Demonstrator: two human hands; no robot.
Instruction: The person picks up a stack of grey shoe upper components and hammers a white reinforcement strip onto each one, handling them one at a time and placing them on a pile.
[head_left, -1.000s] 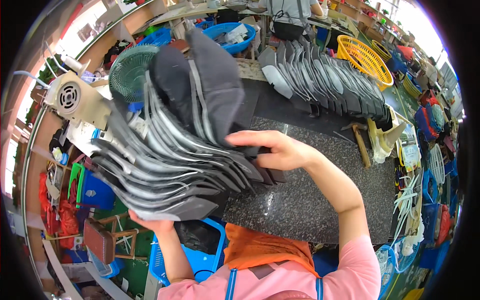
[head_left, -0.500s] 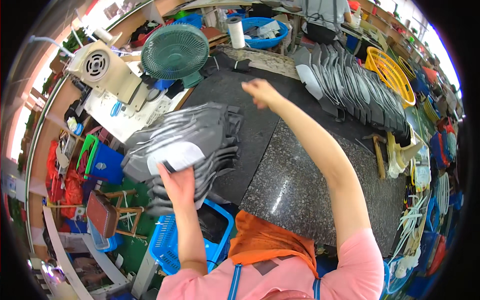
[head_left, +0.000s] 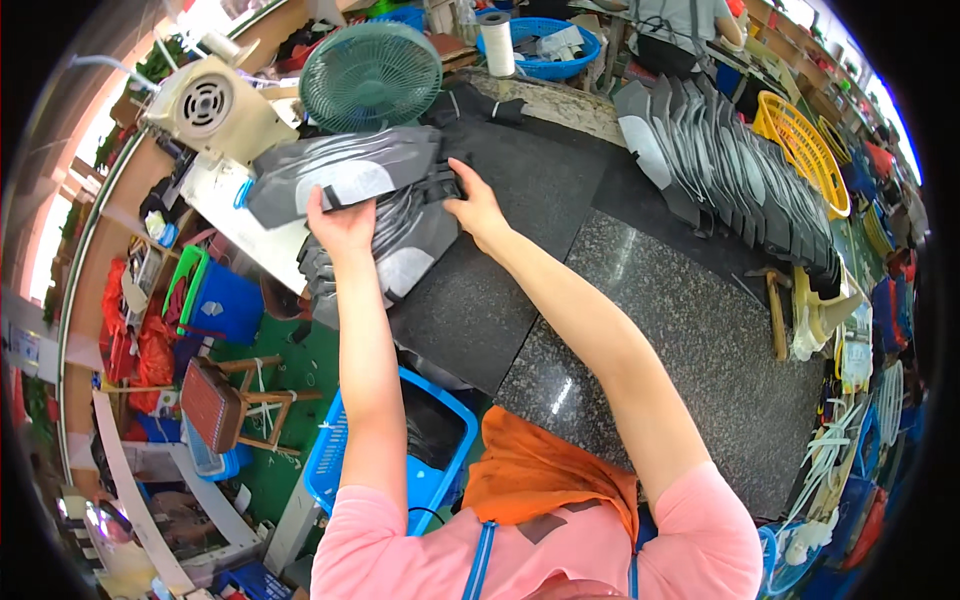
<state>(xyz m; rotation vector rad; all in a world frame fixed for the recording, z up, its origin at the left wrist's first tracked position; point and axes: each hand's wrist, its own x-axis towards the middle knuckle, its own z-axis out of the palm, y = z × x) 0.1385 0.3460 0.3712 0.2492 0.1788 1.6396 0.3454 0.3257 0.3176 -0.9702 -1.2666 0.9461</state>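
1. At the left edge of the tabletop [head_left: 640, 300] we see a cream machine [head_left: 215, 105] with a round grille, and just right of it a green fan [head_left: 370, 75] at the far left corner.
2. Our left hand [head_left: 340, 222] is clamped on the stack of grey pieces [head_left: 360, 215], fingers curled over the top piece, which is grey with a pale patch.
3. The stack lies fanned out at the left edge of the tabletop, partly hanging past that edge, below the fan.
4. Our right hand [head_left: 478, 208] rests on the right side of the same stack, fingers together and pressed flat on it; we cannot tell whether it grips anything.
5. Near the front left corner, below the tabletop, stands a blue crate [head_left: 345, 455].
6. Along the far right edge a long row of grey pieces [head_left: 735, 160] stands overlapped, with a yellow basket [head_left: 800, 145] just beyond it.
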